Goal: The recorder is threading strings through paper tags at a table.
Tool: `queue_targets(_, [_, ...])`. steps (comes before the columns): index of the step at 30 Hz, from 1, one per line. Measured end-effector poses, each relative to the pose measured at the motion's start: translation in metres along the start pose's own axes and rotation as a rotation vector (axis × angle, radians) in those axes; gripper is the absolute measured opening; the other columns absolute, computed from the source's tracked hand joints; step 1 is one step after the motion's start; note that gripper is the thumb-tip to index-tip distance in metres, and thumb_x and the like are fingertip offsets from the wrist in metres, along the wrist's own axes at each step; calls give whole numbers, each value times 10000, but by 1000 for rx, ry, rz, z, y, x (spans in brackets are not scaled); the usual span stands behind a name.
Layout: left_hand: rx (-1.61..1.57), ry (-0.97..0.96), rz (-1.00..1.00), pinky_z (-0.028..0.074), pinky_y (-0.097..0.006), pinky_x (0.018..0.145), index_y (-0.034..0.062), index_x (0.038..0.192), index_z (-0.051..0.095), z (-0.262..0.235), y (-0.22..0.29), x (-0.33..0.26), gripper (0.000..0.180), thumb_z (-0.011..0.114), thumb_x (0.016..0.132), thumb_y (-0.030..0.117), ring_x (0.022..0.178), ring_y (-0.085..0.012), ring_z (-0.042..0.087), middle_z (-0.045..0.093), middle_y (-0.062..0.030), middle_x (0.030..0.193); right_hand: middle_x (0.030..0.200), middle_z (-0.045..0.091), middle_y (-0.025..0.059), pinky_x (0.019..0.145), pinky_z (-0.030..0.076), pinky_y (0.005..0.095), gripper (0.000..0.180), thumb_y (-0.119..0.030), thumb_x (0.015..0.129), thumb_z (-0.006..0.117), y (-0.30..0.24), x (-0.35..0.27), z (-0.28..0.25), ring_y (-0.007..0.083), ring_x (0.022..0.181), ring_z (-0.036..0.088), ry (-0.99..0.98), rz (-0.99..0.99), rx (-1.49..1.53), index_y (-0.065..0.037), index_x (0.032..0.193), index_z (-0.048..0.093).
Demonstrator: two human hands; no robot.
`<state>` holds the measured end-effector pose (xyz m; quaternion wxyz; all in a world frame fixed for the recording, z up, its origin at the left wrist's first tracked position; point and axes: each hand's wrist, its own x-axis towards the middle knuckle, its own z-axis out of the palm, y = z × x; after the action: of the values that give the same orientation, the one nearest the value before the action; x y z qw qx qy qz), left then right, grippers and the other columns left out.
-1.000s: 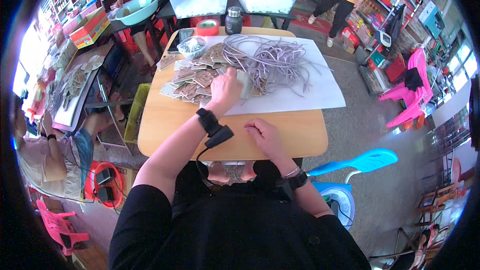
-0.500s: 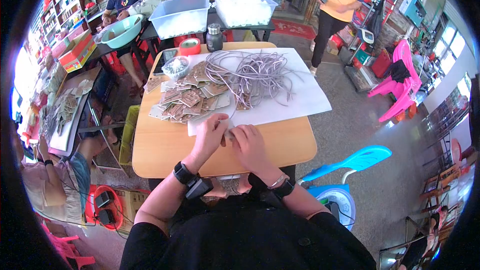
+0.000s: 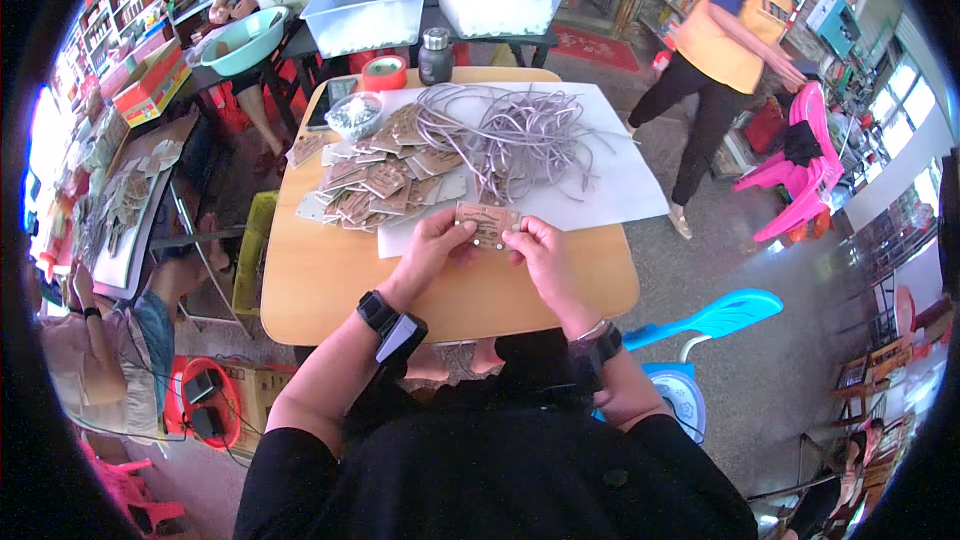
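So we've got a smooth, round-cornered wooden table [image 3: 330, 290] under our fingers [image 3: 463, 231], a flat white sheet [image 3: 620, 185] just beyond them, a loopy tangle of thin greyish-purple cords [image 3: 530, 125] ahead to the right and a messy heap of flat, squarish brown-and-white pieces [image 3: 385, 180] ahead to the left. Our left hand [image 3: 432, 248] and right hand [image 3: 543, 252] each pinch one side of a thin, brownish rectangular card [image 3: 488, 224], which sits right between them.
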<state>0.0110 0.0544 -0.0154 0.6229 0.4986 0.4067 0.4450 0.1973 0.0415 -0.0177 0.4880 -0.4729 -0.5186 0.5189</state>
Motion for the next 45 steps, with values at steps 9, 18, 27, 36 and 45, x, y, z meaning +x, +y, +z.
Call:
queue_targets(9, [-110,1,34,508,-218,537,8,1129,503,-9,-16,11,217,544,932,89,600,-122,630,659,-95,801,768,599,99,656,478,366,188,-216,847,621,15,76,-44,234,731,608,398,-442,-870,-30,829,598])
queue_targets(18, [-390,-98,-112,524,-288,730,20,1015,590,-14,8,-6,152,529,943,139,827,-145,640,643,-38,911,847,630,175,708,474,448,138,-167,845,583,15,74,-27,357,798,611,120,-460,-849,-30,859,568])
queue_targets(27, [-652,-299,111,481,-356,886,12,1038,588,-31,-7,5,324,551,912,308,964,-234,615,642,-131,1026,757,624,203,685,465,499,141,-156,832,540,-17,-8,2,398,750,613,-480,-355,-986,-44,896,595])
queue_targets(36, [-518,-415,-44,464,-288,830,15,1025,598,-26,1,-4,215,565,909,193,865,-130,599,631,-26,924,877,628,77,692,495,341,237,-203,935,502,-7,18,6,219,754,615,-318,-220,-252,5,970,611])
queue_targets(45, [53,-905,-322,390,-217,704,30,946,617,-23,3,-9,190,602,897,213,772,-45,475,559,52,828,720,528,-1,514,407,235,239,-223,953,498,-100,72,-4,93,586,502,63,-220,429,-13,1020,590])
